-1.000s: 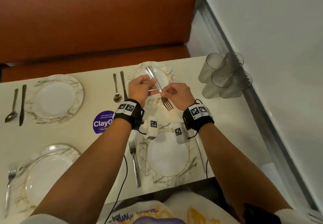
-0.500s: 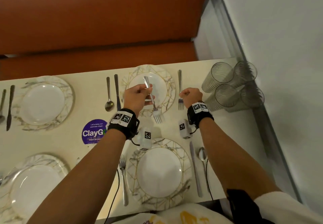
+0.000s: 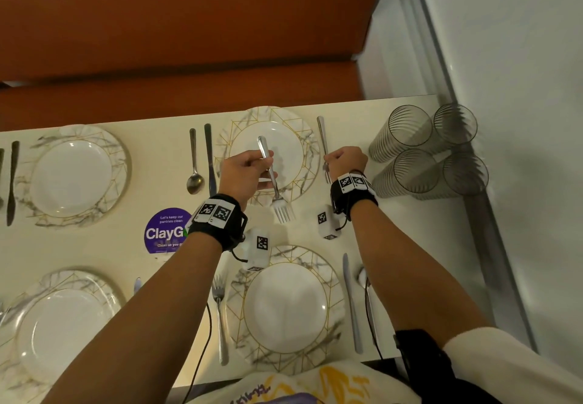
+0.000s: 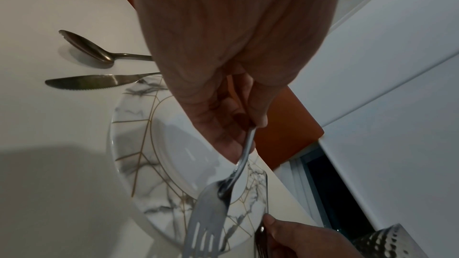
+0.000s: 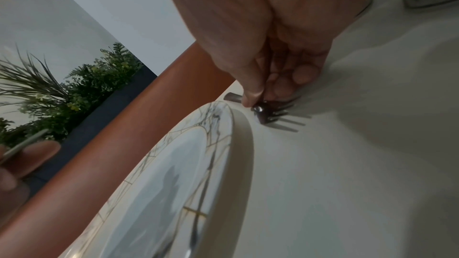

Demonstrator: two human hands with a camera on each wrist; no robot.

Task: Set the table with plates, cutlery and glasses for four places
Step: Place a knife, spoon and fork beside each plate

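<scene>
The left hand (image 3: 244, 172) grips a spare fork (image 3: 273, 179) mid-handle above the far plate (image 3: 307, 148), while the right hand's (image 3: 346, 161) fingers (image 5: 252, 93) pinch another fork (image 3: 323, 144) flat on the table (image 3: 410, 233) beside that plate. Both forks look stiff, light and slick, so hold them at the narrow handle.

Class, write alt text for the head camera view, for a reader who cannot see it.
The left hand holds a fork above the far plate, while the right hand sets another fork on the table beside it. Four glasses stand clustered at the right.
</scene>
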